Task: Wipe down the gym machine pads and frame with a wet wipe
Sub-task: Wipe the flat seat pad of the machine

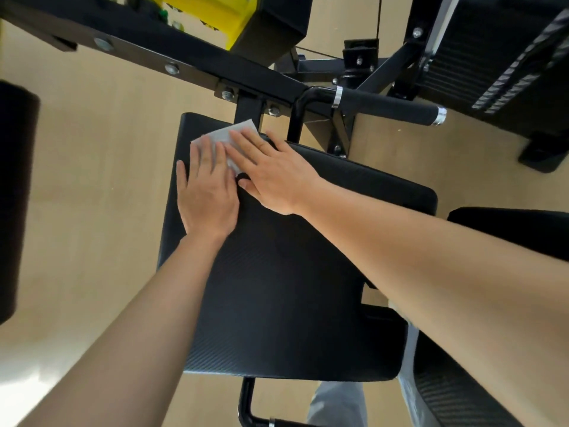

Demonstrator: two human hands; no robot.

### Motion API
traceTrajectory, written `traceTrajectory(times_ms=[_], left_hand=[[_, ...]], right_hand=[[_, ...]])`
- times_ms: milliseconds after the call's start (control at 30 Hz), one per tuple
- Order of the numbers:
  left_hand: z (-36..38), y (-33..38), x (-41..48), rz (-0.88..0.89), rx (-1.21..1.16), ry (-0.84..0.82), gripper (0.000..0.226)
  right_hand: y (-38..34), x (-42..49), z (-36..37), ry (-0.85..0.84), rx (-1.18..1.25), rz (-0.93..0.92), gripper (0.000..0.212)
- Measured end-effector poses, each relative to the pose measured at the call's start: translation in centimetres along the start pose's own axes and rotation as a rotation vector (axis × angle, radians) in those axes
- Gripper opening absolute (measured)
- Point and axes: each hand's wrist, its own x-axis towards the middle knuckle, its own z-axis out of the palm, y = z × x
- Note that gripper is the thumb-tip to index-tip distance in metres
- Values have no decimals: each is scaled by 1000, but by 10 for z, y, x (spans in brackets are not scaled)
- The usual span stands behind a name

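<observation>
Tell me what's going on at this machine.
A person is wiping down a gym machine. The left hand and right hand both press flat, fingers straight, on a white wet wipe at the far end of the black seat pad, close to the black frame. The rest of the pad lies bare toward the person, and no hand is on the foam handle beside it.
</observation>
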Motion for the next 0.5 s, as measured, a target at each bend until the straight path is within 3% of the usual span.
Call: traceTrajectory(times_ms=[167,333,500], left_hand=[[-1,2,-13,7,-22,18,53],[10,6,-67,-13,-28,45,52],[8,-2,-47,-70,-55,37,55]], right_hand=[[-7,-12,6,23,4,-6,68],[-20,-54,26,1,-21,-141,69],[-14,-25,15,14,-34,-135,68]])
